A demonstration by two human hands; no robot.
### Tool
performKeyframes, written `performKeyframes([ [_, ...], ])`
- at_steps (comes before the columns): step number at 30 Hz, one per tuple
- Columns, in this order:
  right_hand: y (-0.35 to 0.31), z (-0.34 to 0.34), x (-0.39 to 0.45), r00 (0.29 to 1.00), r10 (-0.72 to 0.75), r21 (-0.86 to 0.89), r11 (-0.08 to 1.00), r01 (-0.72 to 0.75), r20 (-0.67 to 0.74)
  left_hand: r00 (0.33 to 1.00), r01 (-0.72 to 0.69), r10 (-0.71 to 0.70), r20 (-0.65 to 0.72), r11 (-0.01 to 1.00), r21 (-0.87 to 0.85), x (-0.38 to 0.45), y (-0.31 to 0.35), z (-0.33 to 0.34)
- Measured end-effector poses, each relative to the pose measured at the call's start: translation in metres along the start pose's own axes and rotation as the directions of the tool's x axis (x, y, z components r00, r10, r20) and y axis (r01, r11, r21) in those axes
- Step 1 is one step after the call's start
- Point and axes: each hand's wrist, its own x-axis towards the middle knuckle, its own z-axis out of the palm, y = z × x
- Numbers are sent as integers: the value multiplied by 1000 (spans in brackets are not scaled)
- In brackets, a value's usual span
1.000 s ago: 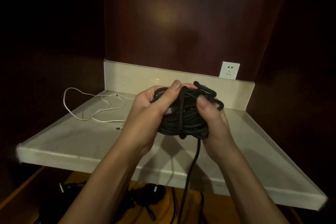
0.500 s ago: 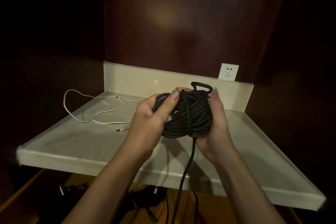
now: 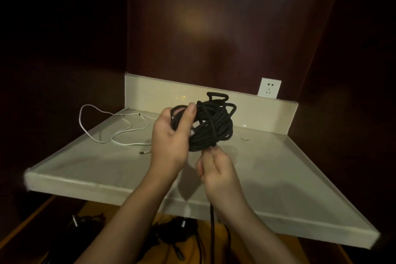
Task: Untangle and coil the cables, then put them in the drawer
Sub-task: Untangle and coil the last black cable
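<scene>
A thick bundle of coiled black cable is held up over the pale counter. My left hand grips the bundle's left side, thumb over the top loops. Just below the bundle, my right hand pinches the cable's loose tail, which hangs down past the counter's front edge. A thin white cable lies loose on the counter's back left. Under the counter an open drawer with a yellowish bottom holds dark cables.
A white wall socket sits above the counter's raised back rim. Dark wooden walls close in on the left, back and right. The counter's right half is bare.
My right hand left the bundle's right side, dropped below it and now pinches the hanging tail. The left hand keeps holding the bundle, which shifted slightly up and right.
</scene>
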Motion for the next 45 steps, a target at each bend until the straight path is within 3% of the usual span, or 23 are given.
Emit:
performKeyframes([
  [2,0,3,-9,992,91,-8,996,-91,92,984,-146,164,-75,969,201,2,-9,-3],
  [4,5,3,-21,971,138,-112,987,-118,197,924,-306,366,-110,881,362,5,-13,-9],
  [6,11,-3,-28,967,54,-333,942,34,251,855,-443,519,-9,739,507,10,-15,-15],
  [8,13,-17,-21,950,-96,-614,742,267,298,806,-527,565,179,546,651,14,-16,-20],
  [9,12,-27,-15,924,-155,-715,594,369,348,790,-553,549,273,447,703,15,-16,-22],
  [11,5,-44,-3,815,-271,-754,313,577,512,807,-563,409,427,313,765,17,-12,-27],
  [14,-14,-68,17,636,-277,-645,70,761,720,775,-632,198,600,252,733,14,-3,-31],
  [16,-25,-81,29,540,-356,-575,8,818,763,698,-712,155,699,261,652,13,7,-33],
  [17,-29,-87,35,496,-432,-554,-9,833,753,661,-731,114,742,324,601,14,12,-34],
  [18,-31,-93,41,460,-514,-545,-17,838,724,617,-718,57,785,450,531,16,17,-36],
  [20,-32,-102,49,440,-622,-556,9,831,648,530,-576,-5,848,732,364,16,25,-39],
  [23,-15,-102,58,563,-703,-552,286,783,434,542,-285,-45,839,929,235,13,32,-39],
  [26,14,-80,51,784,-589,-390,687,613,194,583,-77,-52,811,990,119,10,25,-31],
  [28,17,-55,38,912,-403,-83,909,409,74,642,113,-96,760,993,30,7,14,-24],
  [30,14,-32,26,959,-276,145,948,282,-60,698,325,-171,695,941,-96,0,4,-15],
  [32,18,-13,19,959,-241,175,948,265,-148,742,462,-247,623,862,-208,-5,-3,-8],
  [34,23,0,16,974,-145,213,960,181,-171,800,488,-307,515,832,-262,-4,-7,-4],
  [38,24,12,4,995,44,219,975,-23,-92,910,389,-323,259,881,-268,0,-14,-2],
  [41,19,17,-2,993,104,222,971,-88,-64,959,252,-212,186,942,-223,-2,-18,0],
  [45,21,15,-3,991,108,32,994,-106,-84,986,39,-19,164,992,-117,-7,-19,2],
])
